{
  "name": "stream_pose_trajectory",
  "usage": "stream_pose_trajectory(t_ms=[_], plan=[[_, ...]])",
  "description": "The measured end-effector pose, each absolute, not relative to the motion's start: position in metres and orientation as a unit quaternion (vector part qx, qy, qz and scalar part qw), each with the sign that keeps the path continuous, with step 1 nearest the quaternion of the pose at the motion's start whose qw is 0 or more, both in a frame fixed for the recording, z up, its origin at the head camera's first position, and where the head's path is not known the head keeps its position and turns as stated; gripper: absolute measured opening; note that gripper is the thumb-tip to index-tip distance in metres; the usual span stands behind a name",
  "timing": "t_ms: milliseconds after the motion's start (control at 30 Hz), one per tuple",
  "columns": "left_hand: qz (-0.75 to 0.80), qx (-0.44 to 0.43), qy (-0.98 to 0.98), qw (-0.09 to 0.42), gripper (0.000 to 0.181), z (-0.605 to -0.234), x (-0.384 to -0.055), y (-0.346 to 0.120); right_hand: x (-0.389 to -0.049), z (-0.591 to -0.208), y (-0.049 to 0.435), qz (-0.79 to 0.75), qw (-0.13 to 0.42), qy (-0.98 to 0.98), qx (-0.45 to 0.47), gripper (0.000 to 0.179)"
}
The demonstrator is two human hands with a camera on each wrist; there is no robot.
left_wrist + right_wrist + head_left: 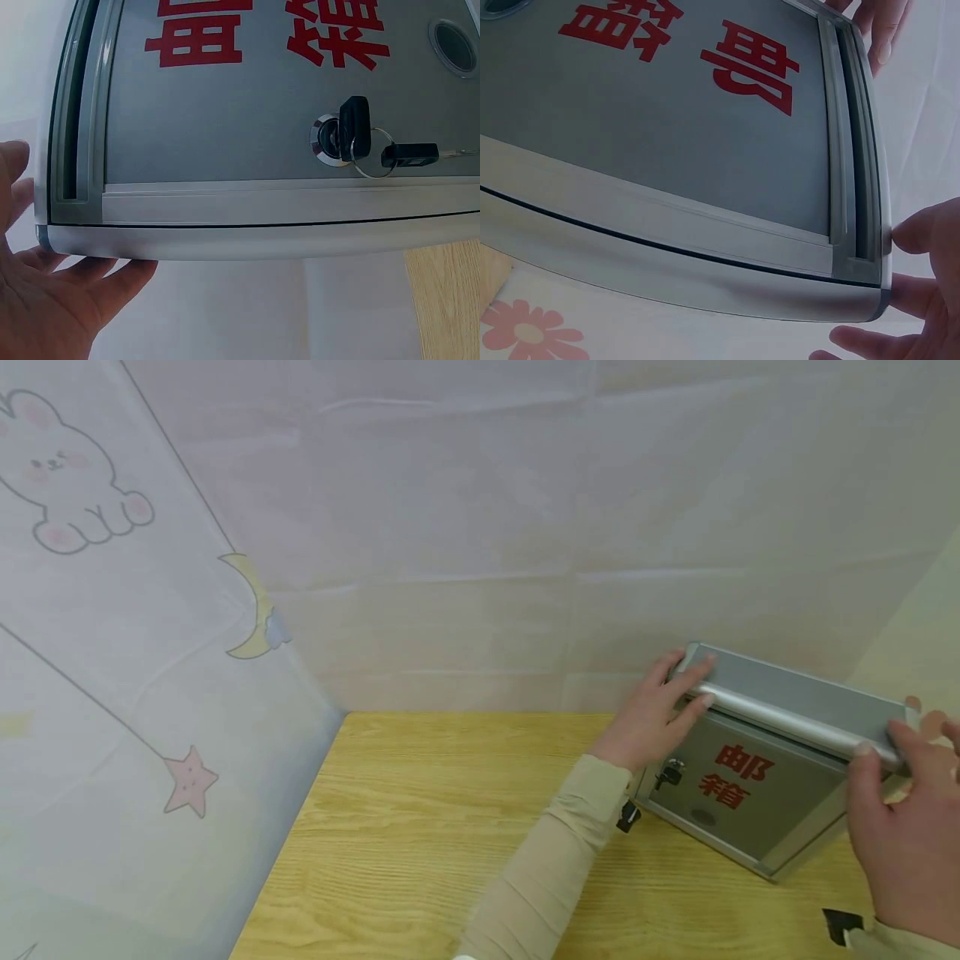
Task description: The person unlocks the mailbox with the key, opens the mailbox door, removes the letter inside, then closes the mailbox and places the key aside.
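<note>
A grey metal mailbox with red characters on its front stands on the wooden table at the right. My left hand holds its upper left corner, thumb on the rounded front edge and fingers over the top and side. At the upper right corner is my right hand, its thumb and a finger on the top, its other fingers spread beside the end. The right wrist view shows some of those fingers apart from the metal. A black-headed key sits in the lock, with a second key on its ring.
The wooden table extends left of the mailbox. Behind it hangs a pale creased backdrop, and another sheet with a bear, moon and star covers the left side. A black piece lies near my right wrist.
</note>
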State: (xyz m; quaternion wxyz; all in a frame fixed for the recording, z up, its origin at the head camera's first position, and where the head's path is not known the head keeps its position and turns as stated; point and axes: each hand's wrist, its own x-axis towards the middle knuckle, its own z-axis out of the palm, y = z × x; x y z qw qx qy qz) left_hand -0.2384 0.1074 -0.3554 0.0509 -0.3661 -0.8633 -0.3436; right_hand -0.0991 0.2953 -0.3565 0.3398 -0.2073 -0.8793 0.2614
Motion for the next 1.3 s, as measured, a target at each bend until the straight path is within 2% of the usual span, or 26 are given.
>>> stream_pose_trajectory(t_ms=[267, 700, 1000, 1300], plan=[[-0.358, -0.352, -0.862, 0.063, 0.049, -0.360, -0.239, 0.107, -0.102, -0.360, 0.298, 0.287, 0.297, -0.883, -0.225, 0.053], [-0.374, -0.361, -0.851, 0.066, 0.045, -0.361, -0.240, 0.096, -0.100, -0.357, 0.294, 0.278, 0.300, -0.884, -0.226, 0.052], [-0.414, -0.353, -0.836, 0.075, 0.045, -0.364, -0.235, 0.074, -0.104, -0.357, 0.284, 0.277, 0.347, -0.882, -0.158, 0.048], [-0.427, -0.345, -0.831, 0.093, 0.046, -0.366, -0.234, 0.047, -0.112, -0.357, 0.269, 0.284, 0.363, -0.880, -0.115, 0.044]])
